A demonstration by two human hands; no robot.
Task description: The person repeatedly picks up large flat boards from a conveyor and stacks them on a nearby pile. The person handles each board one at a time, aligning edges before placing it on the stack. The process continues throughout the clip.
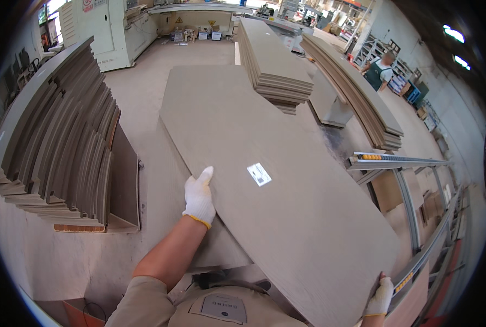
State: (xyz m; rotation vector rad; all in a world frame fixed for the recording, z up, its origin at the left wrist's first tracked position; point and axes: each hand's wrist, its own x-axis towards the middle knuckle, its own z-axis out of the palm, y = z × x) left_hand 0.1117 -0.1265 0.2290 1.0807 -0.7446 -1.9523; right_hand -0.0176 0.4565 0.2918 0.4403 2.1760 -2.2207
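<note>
A large flat grey-brown board (286, 218) stretches across the middle, tilted at an angle to me, with a white printed label (259, 174) on its face. My left hand (200, 197), in a white knitted glove with a yellow cuff, grips the board's left edge, its thumb on top and the other fingers mostly hidden. At the near right corner, my right hand (380, 298), gloved the same way, holds the edge with fingertips over the rim. Another board (164, 201) of similar colour lies lower, partly covered by the first.
A tall stack of boards (63, 136) stands at the left. Two more stacks, one (276, 60) beyond the board and another (357, 98) farther right, flank the floor. A metal roller frame (406, 207) runs along the right. A white machine cabinet (93, 32) and a person (378, 72) are farther back.
</note>
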